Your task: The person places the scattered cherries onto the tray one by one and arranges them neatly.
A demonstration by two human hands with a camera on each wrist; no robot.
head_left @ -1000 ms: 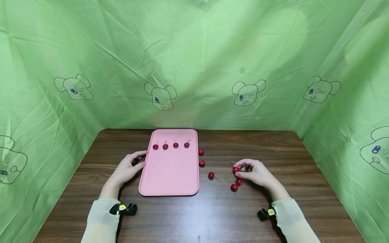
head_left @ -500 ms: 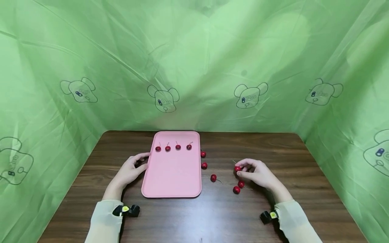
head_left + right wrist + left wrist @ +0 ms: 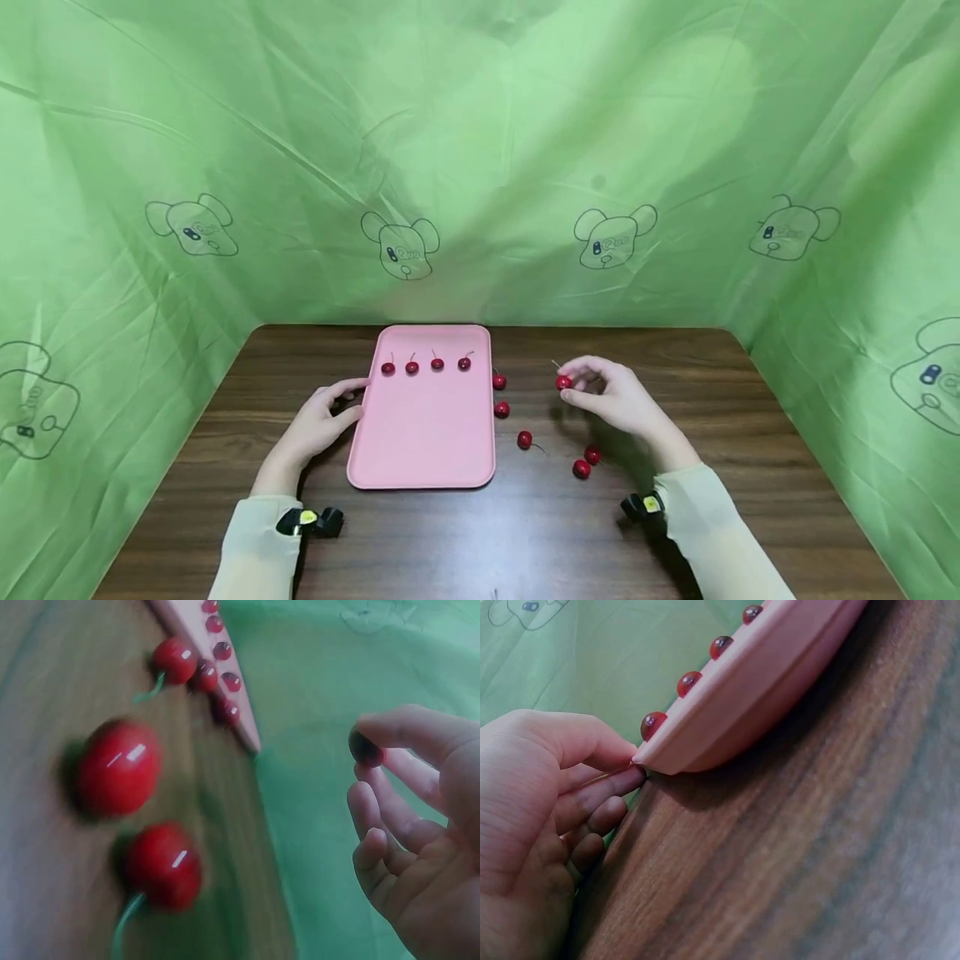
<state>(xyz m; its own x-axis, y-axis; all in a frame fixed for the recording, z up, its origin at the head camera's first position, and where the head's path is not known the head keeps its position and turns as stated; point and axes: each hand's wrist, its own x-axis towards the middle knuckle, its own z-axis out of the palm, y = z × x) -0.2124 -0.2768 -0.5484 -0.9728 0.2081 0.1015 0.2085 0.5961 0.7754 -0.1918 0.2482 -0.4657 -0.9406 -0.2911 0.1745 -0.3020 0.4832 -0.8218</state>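
Observation:
My right hand [image 3: 617, 398] pinches a red cherry [image 3: 563, 382] between thumb and fingertips, raised over the table to the right of the tray. Its thin stem points up and left. In the right wrist view the held cherry [image 3: 366, 748] looks dark and partly covered by a finger. A pink tray [image 3: 420, 450] lies left of centre, with a row of several cherries [image 3: 437, 364] near its far end, stems pointing away. At the tray's left rim, my left hand [image 3: 318, 423] holds the edge with thumb and fingertips, seen close up in the left wrist view.
Two cherries [image 3: 502, 410] lie close along the tray's right edge. Another cherry [image 3: 525, 439] is a little nearer, and a pair [image 3: 582, 469] sits below my right hand. Green printed cloth [image 3: 480, 167] surrounds the brown wooden table [image 3: 420, 542] at the back and sides.
My right hand has lifted its cherry off the table and carried it up and left, away from the pair beside it. The left hand stays at the tray's edge.

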